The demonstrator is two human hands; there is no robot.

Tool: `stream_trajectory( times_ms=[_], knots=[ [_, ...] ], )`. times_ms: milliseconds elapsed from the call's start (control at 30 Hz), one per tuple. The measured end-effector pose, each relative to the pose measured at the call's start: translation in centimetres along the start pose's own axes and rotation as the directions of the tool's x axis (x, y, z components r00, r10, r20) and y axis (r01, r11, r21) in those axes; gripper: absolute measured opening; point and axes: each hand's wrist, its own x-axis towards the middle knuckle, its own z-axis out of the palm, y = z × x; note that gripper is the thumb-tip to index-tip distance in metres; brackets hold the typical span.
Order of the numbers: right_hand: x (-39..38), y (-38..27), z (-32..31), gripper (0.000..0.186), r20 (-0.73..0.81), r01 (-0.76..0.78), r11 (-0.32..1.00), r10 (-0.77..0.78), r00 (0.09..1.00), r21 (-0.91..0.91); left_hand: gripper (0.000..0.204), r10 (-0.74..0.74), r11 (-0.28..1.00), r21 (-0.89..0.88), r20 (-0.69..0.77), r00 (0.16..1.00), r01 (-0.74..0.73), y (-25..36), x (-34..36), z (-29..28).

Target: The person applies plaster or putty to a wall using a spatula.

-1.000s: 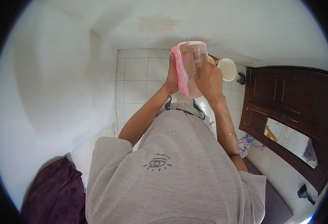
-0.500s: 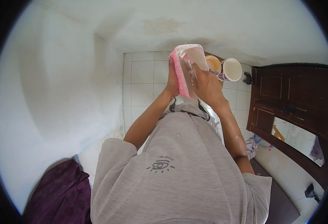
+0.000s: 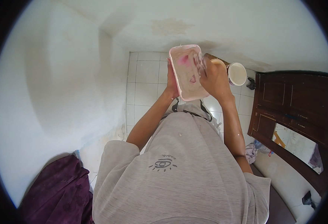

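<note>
A pink rectangular plastic tub [image 3: 189, 92] is held up in front of me. A pale, pasty layer coats its inside, with bare pink patches showing through. My left hand [image 3: 172, 83] grips it along its left side, the fingers mostly hidden behind the wall. Over the tub's right rim, my right hand [image 3: 217, 84] is closed round a scraper [image 3: 200, 64]. Motion smears the scraper's blade, so its exact shape is unclear, and the hand covers its handle. White flecks dot my right forearm.
Beyond my right hand stand a white bucket [image 3: 237, 74] and a partly hidden bucket with orange inside [image 3: 218, 61]. Pale walls rise ahead and left. A dark wooden cabinet [image 3: 283, 93] stands right; purple cloth [image 3: 59, 190] hangs lower left. White tiles [image 3: 146, 71] cover the floor.
The tub has turned from a tilt that showed its pink outer side to facing me more squarely. My right hand has moved right and slightly up with the scraper, from inside the tub to its rim.
</note>
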Motion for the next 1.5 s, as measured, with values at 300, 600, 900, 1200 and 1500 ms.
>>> stream_trajectory(
  times_ms=[300,600,900,1200,1500],
  knots=[
    [-0.2,-0.8,2.3,0.027,0.003,-0.010,1.000,0.010,1.000,0.019,0.089,0.110,0.988,0.115,-0.023,0.994,-0.106,-0.2,-0.3,0.4],
    [-0.6,-0.8,2.6,0.028,-0.084,0.030,1.000,-0.031,0.996,-0.010,0.087,0.074,0.994,0.074,0.082,0.994,-0.080,-0.1,0.0,0.8],
    [-1.1,-0.8,2.4,0.030,-0.132,0.035,0.995,-0.023,0.991,0.094,0.090,0.052,0.994,0.095,0.055,0.997,-0.057,-0.2,0.4,1.2],
    [-1.6,-0.7,3.1,0.020,-0.193,0.056,0.996,-0.042,0.980,0.068,0.090,0.161,0.927,0.353,-0.064,0.985,-0.129,-0.8,0.9,2.6],
    [-2.7,0.9,1.3,0.018,-0.208,-0.075,0.994,0.089,0.974,0.074,0.089,0.114,0.956,0.279,-0.065,0.991,-0.092,-3.4,1.7,3.6]
  ],
)
